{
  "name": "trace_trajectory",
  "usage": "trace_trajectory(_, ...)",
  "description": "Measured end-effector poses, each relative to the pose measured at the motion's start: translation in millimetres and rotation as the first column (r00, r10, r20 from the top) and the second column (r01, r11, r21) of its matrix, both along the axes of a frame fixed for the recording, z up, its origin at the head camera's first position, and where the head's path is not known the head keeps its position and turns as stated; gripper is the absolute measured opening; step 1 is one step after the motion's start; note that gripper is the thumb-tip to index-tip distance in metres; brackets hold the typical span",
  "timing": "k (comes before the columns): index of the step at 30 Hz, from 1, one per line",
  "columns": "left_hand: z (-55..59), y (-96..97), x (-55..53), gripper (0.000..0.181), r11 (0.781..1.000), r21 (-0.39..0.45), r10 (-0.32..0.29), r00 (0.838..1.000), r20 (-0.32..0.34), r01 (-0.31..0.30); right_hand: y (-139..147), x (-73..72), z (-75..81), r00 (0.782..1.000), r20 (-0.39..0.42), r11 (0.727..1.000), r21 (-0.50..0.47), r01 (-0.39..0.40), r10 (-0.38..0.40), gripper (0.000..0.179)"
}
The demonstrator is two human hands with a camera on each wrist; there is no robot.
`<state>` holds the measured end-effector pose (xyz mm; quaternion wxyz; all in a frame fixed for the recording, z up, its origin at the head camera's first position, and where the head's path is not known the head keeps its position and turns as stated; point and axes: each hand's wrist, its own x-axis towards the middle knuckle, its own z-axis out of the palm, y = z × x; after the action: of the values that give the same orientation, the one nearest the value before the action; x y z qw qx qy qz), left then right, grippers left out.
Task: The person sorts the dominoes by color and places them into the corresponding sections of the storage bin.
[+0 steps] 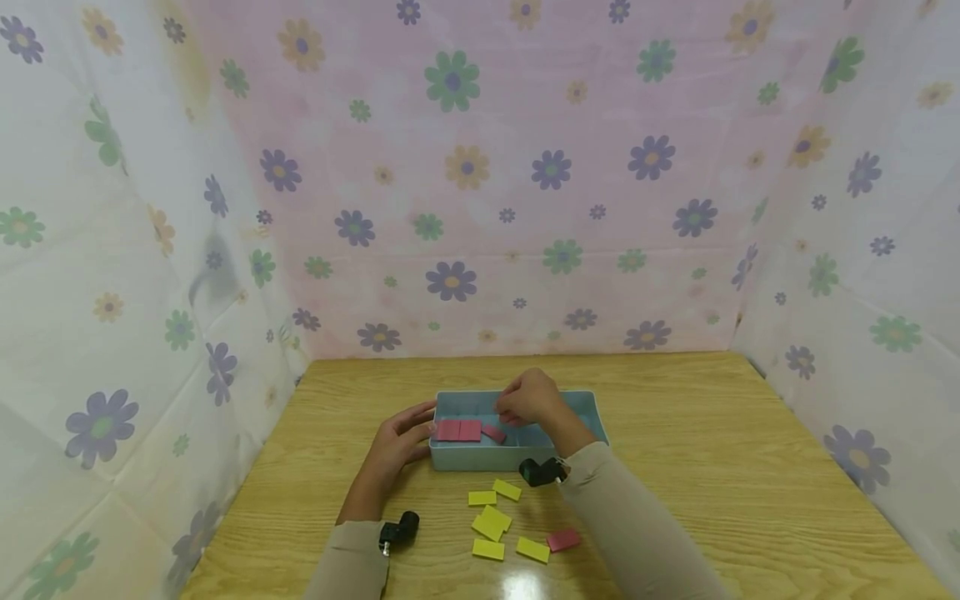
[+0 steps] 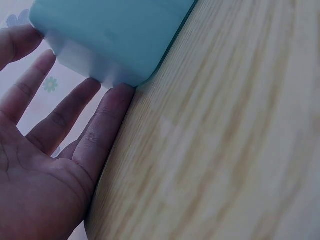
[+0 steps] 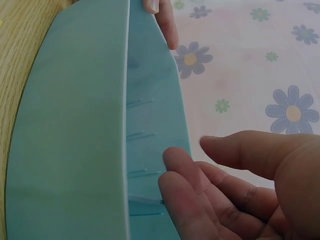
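A light-blue plastic box [image 1: 480, 458] with a partly divided inside stands on the table. My left hand [image 1: 397, 437] holds its left end; the thumb lies at the rim, and the fingertips [image 2: 117, 97] press the outer end wall. Over the middle of the box hovers my right hand [image 1: 531, 398]. Its thumb and fingers [image 3: 182, 200] are loosely bent and apart, with nothing between them in the right wrist view. Inside the box, at the left, lie pink tiles [image 1: 459, 431] side by side and a tilted pink tile [image 1: 493, 433].
Several yellow tiles [image 1: 488, 549] lie scattered on the wooden table [image 1: 675, 417] in front of the box, two of them overlapping. Near them, below my right forearm, is one loose pink tile [image 1: 563, 540]. Flowered cloth [image 1: 517, 308] walls the table at the back and sides.
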<state>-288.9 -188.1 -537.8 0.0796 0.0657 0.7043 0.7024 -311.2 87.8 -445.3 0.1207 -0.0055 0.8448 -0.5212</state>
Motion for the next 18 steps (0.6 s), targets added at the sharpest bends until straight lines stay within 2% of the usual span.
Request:
trace_trajectory(4, 0.3, -0.5, 0.7, 0.046, 1.0, 0.004, 0.0, 1.0, 0.003, 0.0, -2, 0.8, 1.2, 1.0, 0.005, 1.0, -0.011, -0.025, 0.025, 0.022)
trace_trajectory(8, -1.7, -1.9, 0.2, 0.045, 1.0, 0.004, 0.004, 1.0, 0.003, -0.004, -9, 1.5, 1.8, 0.994, -0.007, 0.994, 0.028, -0.109, 0.109, 0.027)
trace_trajectory(10, -3.1, -2.4, -0.4, 0.044, 1.0, 0.007, 0.004, 1.0, 0.0, -0.004, -14, 1.8, 1.8, 0.987, -0.001, 0.985, 0.055, -0.161, 0.162, 0.022)
trace_trajectory(15, -3.6, -2.8, -0.9, 0.045, 1.0, 0.015, -0.004, 1.0, 0.0, 0.004, -25, 3.4, 2.7, 0.963, 0.021, 0.957, 0.112, -0.268, 0.268, 0.051)
trace_trajectory(18, -2.8, -2.5, -1.1, 0.046, 1.0, 0.01, -0.004, 1.0, 0.01, 0.003, -31, 4.8, 3.3, 0.955, 0.028, 0.943, 0.15, -0.296, 0.295, 0.048)
